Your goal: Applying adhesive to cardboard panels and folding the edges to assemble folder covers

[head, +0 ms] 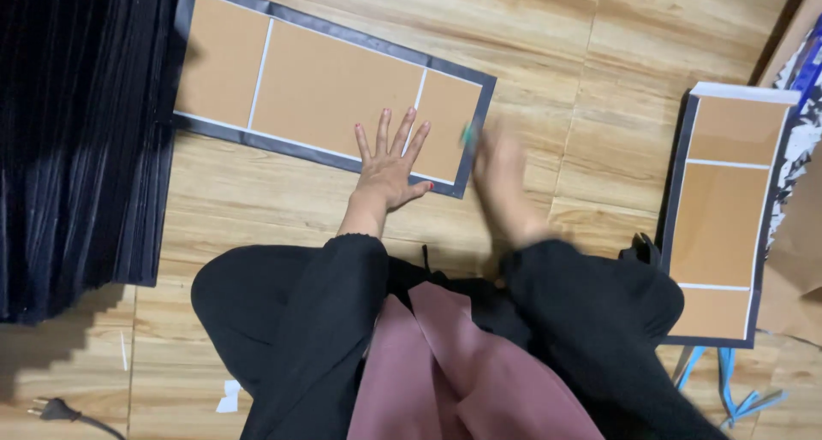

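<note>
Nearest the lens: black sleeves (317, 320) and a dusty-pink cloth (445, 371) over the lap, seated on the wooden floor (599, 55). Left hand (392, 162) pressed flat on the near edge of the cover board (334, 89), fingers (402, 132) spread apart, holding nothing. Right hand (501, 179) blurred in motion at the board's right end, something small and greenish (467, 134) at its tip; closure impossible to tell. Board lying flat just ahead of the knees: three brown card panels mounted on dark sheet, white gaps between, dark margin showing flat on all sides. Judged as panels placed, edges not turned in. Second board of same make (723, 217) lying to the right, well apart. Stack of dark sheets (77, 132) at left. No containers in view. Plug (53, 410) and paper scrap (229, 395) on floor near left; blue strips (728, 380) near right.
</note>
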